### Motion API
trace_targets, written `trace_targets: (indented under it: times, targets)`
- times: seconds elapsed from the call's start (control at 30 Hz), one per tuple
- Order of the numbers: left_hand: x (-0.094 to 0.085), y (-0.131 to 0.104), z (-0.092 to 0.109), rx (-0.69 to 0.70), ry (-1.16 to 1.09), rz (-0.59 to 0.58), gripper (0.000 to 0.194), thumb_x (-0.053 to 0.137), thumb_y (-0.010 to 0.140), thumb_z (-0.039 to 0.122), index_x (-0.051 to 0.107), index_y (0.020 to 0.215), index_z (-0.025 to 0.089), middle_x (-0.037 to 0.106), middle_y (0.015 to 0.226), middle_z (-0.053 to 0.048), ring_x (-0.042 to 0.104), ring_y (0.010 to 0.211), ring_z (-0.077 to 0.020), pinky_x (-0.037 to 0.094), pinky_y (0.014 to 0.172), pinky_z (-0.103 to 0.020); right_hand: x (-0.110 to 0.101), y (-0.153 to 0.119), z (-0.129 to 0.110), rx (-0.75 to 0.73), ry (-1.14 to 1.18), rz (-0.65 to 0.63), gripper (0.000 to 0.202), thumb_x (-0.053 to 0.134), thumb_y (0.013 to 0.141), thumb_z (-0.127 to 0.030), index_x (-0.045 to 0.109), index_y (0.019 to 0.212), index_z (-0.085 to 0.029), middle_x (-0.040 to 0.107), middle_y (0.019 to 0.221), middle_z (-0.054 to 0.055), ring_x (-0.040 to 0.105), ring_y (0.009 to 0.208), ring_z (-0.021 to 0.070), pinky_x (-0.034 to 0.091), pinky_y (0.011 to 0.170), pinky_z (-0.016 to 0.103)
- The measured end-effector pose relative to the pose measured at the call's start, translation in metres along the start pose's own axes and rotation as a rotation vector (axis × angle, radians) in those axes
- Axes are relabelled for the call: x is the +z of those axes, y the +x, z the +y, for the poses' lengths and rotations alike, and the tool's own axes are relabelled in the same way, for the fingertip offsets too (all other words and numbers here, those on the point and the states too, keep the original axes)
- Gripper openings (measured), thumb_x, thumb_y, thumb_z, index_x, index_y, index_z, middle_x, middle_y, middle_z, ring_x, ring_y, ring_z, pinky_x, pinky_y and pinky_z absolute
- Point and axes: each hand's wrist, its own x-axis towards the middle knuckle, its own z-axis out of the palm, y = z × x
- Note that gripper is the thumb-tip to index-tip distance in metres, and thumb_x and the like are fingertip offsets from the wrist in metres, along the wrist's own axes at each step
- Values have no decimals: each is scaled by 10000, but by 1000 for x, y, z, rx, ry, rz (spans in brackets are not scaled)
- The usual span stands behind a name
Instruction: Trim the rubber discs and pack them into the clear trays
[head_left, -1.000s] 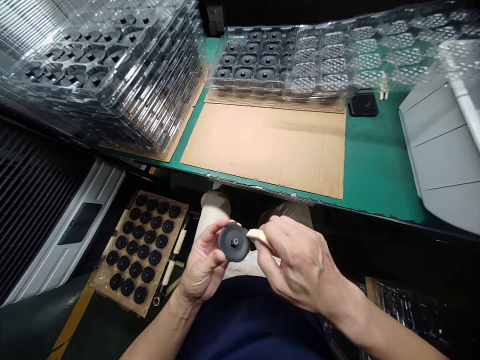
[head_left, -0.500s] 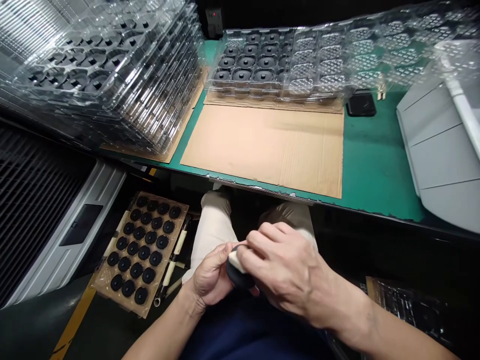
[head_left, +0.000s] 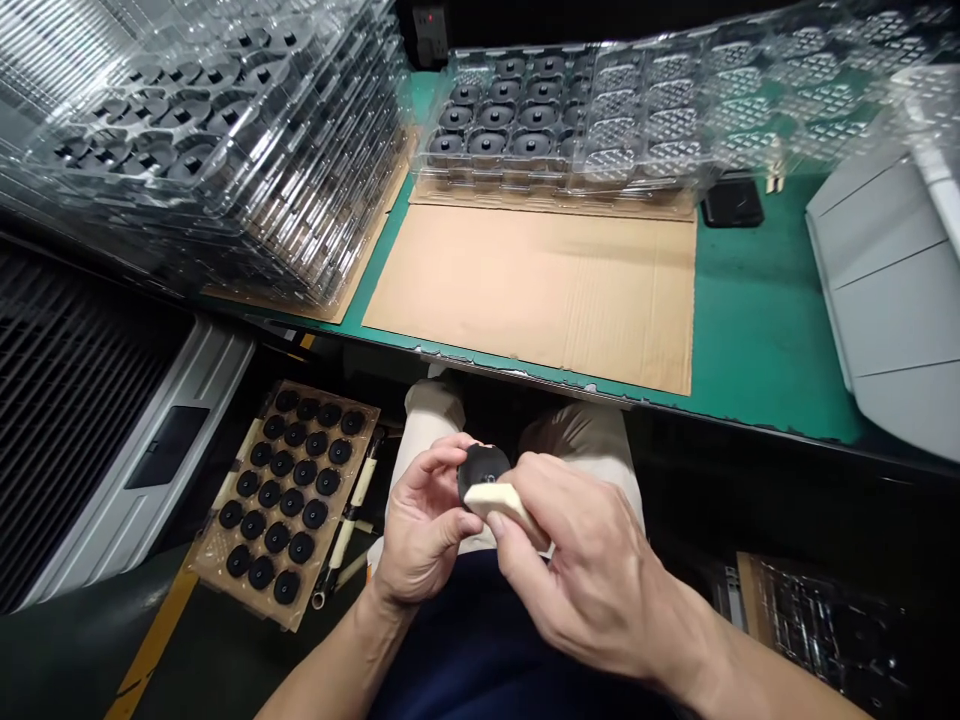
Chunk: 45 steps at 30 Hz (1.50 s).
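Above my lap, my left hand [head_left: 424,530] grips a round black part [head_left: 480,468] by its edge, with a small hole or stud showing at its middle. My right hand [head_left: 592,550] pinches a cream-coloured block [head_left: 496,498], like a piece of sponge or foam, between thumb and fingers. The block lies over the lower side of the black part; whether it presses on the surface I cannot tell. Low on the left, a tray [head_left: 214,545] holds several similar round black parts in rows.
Clear plastic trays [head_left: 300,220] with black parts are stacked high at the left. More trays [head_left: 517,170] stand at the back of the green table [head_left: 772,330], behind a cardboard sheet [head_left: 532,285]. A dark phone-like object [head_left: 733,200] and a grey bin [head_left: 892,290] are at the right.
The black part has turned so its face shows upward, and both hands have shifted. The cream block has moved from over its middle to its lower edge. My view has shifted slightly.
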Motion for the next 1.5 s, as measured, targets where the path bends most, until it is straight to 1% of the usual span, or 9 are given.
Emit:
trace_targets:
  times: [0.13, 0.3, 0.5, 0.73, 1.0, 1.1, 1.23, 1.37, 1.5]
  targets:
    - [-6, -2, 7, -114, -91, -21, 483, 968, 629, 296, 772, 1070, 309, 692, 1191, -29, 639, 1066, -207, 529, 903, -276, -7, 3, 10, 5, -151, -8, 233, 450, 973, -174, 421, 746, -214, 423, 697, -15, 375, 627, 149, 277, 613, 339]
    - [-13, -8, 1, -285, -223, -73, 535, 969, 630, 333, 749, 1118, 321, 703, 1212, -11, 661, 1032, -172, 533, 863, -226, -7, 6, 27, 21, -369, 26, 226, 459, 1020, -220, 526, 806, -203, 515, 775, 23, 467, 705, 182, 315, 663, 347]
    - [-9, -6, -1, -132, -135, -32, 477, 944, 671, 248, 749, 1102, 314, 689, 1203, -13, 638, 1149, -204, 510, 1001, -281, -2, -11, 13, 121, 12, -24, 144, 474, 1044, -209, 502, 903, -216, 465, 716, -54, 402, 564, 114, 289, 573, 298]
    - [-7, -6, -5, 90, 29, -92, 458, 928, 703, 242, 738, 1118, 290, 649, 1223, -31, 652, 1134, -205, 538, 982, -282, 5, -17, 6, 106, 99, -22, 186, 476, 1024, -186, 455, 842, -218, 434, 705, -44, 365, 581, 113, 259, 582, 297]
    - [-4, -8, -9, 80, 28, -105, 448, 940, 687, 252, 753, 1093, 283, 659, 1206, -29, 651, 1116, -185, 534, 960, -244, 1, -7, 11, 118, 219, 40, 164, 478, 1045, -231, 583, 923, -199, 523, 729, -28, 464, 591, 112, 351, 580, 255]
    - [-3, -9, -7, -52, -89, -46, 486, 950, 671, 270, 748, 1113, 290, 683, 1206, -26, 656, 1112, -177, 533, 953, -231, -16, 0, 37, 176, 98, 270, 167, 557, 1033, -306, 670, 1082, -193, 607, 778, -10, 545, 637, 127, 423, 627, 241]
    - [-7, -11, -5, -215, -232, -30, 523, 948, 669, 264, 735, 1144, 307, 707, 1224, -23, 673, 1148, -214, 541, 979, -273, -45, 5, 102, 258, -427, 526, 257, 597, 994, -364, 725, 1138, -194, 670, 836, 34, 587, 701, 177, 403, 640, 287]
    - [-10, -13, -7, -269, -281, -14, 536, 949, 664, 269, 726, 1150, 312, 705, 1246, -13, 662, 1193, -235, 539, 978, -271, -67, 1, 162, 464, -734, 555, 310, 627, 954, -340, 722, 1230, -237, 703, 1024, 89, 622, 806, 221, 310, 588, 310]
    - [-10, -14, -10, -278, -275, -20, 531, 942, 676, 269, 717, 1155, 318, 701, 1263, -3, 655, 1207, -221, 505, 1033, -272, -70, -9, 175, 502, -737, 503, 403, 662, 922, -324, 682, 1314, -234, 683, 1158, 149, 645, 915, 270, 319, 599, 332]
